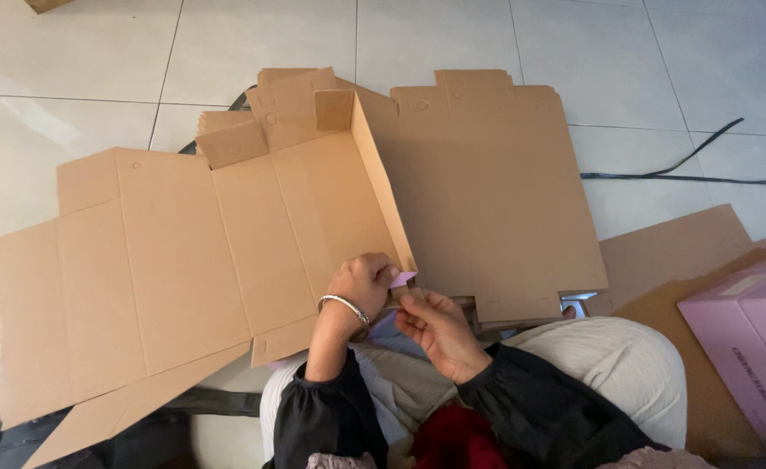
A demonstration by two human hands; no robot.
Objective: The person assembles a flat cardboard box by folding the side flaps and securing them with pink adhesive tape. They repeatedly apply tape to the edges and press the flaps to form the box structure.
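A large flat brown cardboard box blank (183,252) lies on the tiled floor in front of me, with one long side wall (383,187) folded upright. My left hand (361,282), wearing a silver bangle, grips the near corner of that wall and its small flap, whose inside shows pink. My right hand (435,326) pinches the same corner flap from below, fingers touching the left hand's. A stack of more flat brown blanks (496,191) lies under and to the right of the raised wall.
A pink box (752,343) sits at the right edge on another brown sheet (687,252). A black strap (687,169) lies on the white tiles at the right. My knees in pale trousers (609,365) are below the hands.
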